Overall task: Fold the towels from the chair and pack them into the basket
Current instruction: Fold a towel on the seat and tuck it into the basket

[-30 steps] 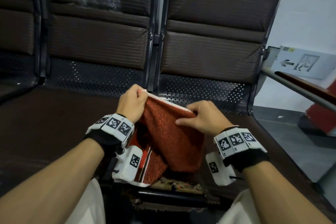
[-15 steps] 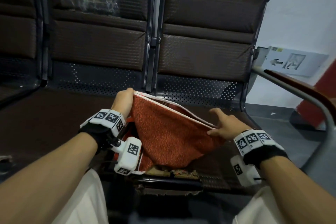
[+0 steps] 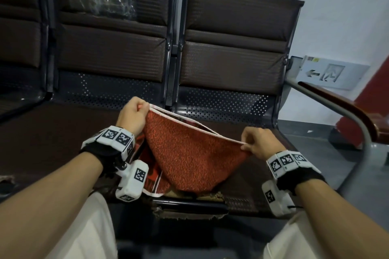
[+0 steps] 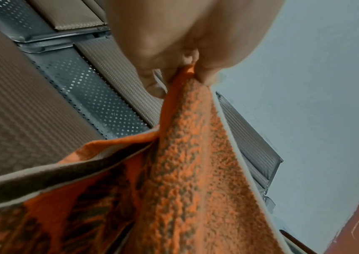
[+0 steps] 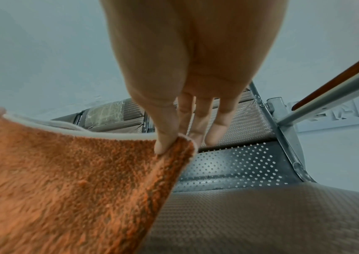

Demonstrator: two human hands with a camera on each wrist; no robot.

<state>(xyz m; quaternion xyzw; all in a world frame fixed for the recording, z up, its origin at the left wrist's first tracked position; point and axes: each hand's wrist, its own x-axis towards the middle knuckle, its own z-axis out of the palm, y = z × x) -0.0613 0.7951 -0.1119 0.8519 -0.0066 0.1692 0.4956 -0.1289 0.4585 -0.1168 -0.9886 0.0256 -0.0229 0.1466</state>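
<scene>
chair (image 3: 229,33) seat beneath hand-held towel (image 3: 189,157)

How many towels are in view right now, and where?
1. The orange-red terry towel with a white edge hangs between the left hand and right hand, above the brown chair seat. Others may lie hidden beneath it.

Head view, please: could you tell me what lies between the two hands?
In the head view, the orange towel spans from left hand to right hand, its white-trimmed top edge stretched between them.
</scene>
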